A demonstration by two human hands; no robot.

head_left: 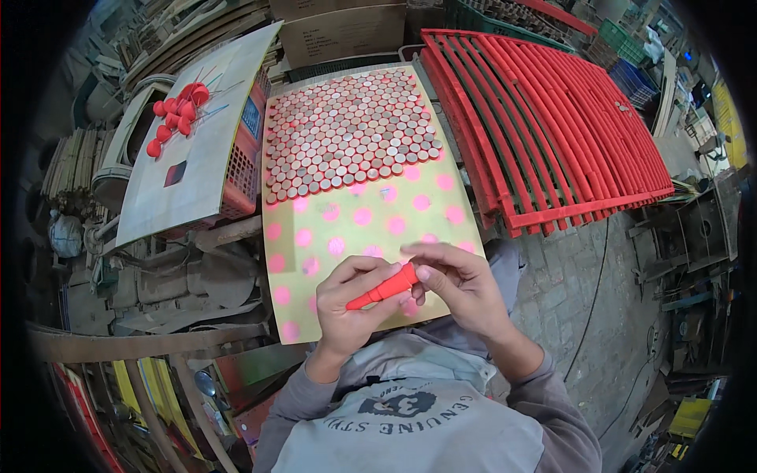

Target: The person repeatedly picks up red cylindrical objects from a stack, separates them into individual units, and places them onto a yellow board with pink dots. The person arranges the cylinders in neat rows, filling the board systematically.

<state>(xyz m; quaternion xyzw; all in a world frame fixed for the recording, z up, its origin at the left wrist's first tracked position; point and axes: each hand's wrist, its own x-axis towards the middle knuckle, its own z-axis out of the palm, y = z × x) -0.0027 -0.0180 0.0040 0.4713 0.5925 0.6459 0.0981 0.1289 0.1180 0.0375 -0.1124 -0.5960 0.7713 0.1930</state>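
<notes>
Red stepped piece (pixel 384 288) is up off the surface, held between both hands in front of the wearer's chest, over the near part of a yellow-green board. Left hand (pixel 341 293) is closed round most of the length: thumb along the upper side, fingers underneath, narrow end lying toward the palm. Right hand (pixel 465 290) pinches the wide end between thumb and curled fingers; forefinger is raised, reaching past that end, tip a bit blurred. Key geometry: long axis runs lower left to upper right, more crosswise than fore-aft, narrow end at the left palm, wide end facing the right thumb. Both hands touch it; left has the main grip, right only the upper-right end. Exact contact under the right fingers is hidden, can't tell. Under the hands: yellow-green board (pixel 293 273) with pink round spots in rows, bare of parts on the near half. Beyond, on its far half, short round pieces (pixel 355 134) stand packed close, pale tops up, red sides showing. Left of that: pale sheet (pixel 154 197) on a pink basket (pixel 238 177), with red knobs (pixel 154 148) bunched on it among thin sticks. Right: red slatted rack (pixel 583 134). Behind the board: cardboard box (pixel 343 35).
</notes>
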